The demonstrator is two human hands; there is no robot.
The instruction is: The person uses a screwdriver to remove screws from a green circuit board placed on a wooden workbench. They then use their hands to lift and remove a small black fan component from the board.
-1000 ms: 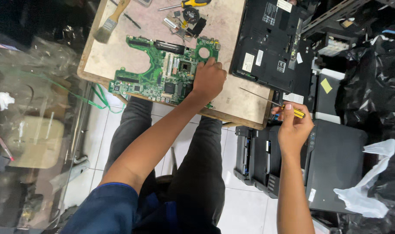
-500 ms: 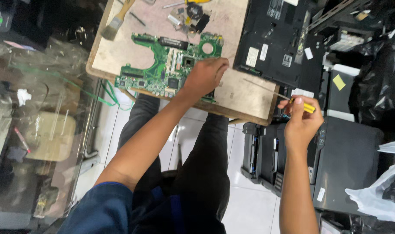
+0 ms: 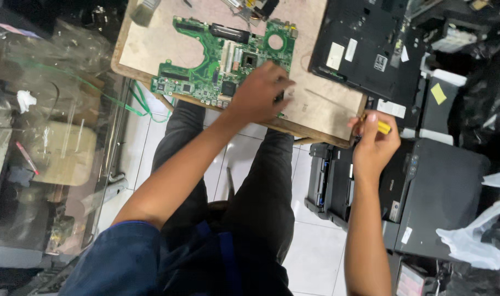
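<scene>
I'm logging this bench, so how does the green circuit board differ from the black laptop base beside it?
The green circuit board is bare, its chips and slots showing; the black laptop base is a closed shell with stickers. The left hand rests on the board; nothing touches the base. The right hand holds a yellow-handled tool. Both lie flat on the wooden board.

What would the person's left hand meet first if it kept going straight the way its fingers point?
The left hand already rests on the near right corner of the green circuit board. Its fingers point toward the table's right side, so beyond the board's edge it would probably cross bare wooden tabletop, then reach the black laptop base; depth is uncertain.
</scene>
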